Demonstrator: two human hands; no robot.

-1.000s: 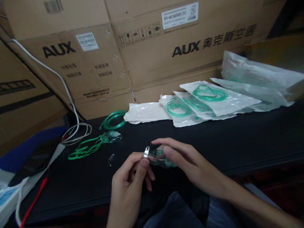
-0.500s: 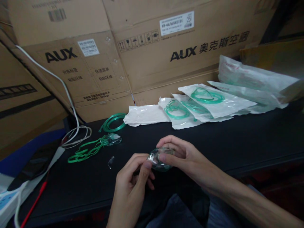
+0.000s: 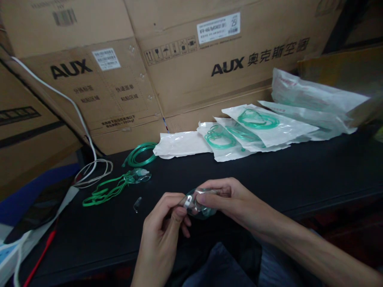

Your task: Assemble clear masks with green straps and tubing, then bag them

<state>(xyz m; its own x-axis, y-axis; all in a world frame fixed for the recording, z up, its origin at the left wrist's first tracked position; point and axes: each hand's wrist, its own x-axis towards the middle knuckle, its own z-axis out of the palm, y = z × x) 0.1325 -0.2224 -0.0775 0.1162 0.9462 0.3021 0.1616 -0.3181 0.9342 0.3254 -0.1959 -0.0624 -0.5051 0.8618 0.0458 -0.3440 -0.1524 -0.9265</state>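
The left hand is pinching a clear oxygen mask beside its nose clip; the right hand is gripping its body — seemingly above the front edge of the black tabletop, room stretching toward 3 o'clock, tubing pouches lying toward 1.

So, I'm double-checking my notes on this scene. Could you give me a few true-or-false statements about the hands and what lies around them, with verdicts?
1. The left hand and the right hand both hold one clear mask. True.
2. A metal strip shows on the clear mask, close to the left hand. True.
3. A green strap is looped around the left hand. False: it lies on the table, apart from both hands.
4. Every bit of green tubing is bagged. False: one green coil lies loose, by the left end of the white packets.
5. A cardboard box stands behind the white packets. True.
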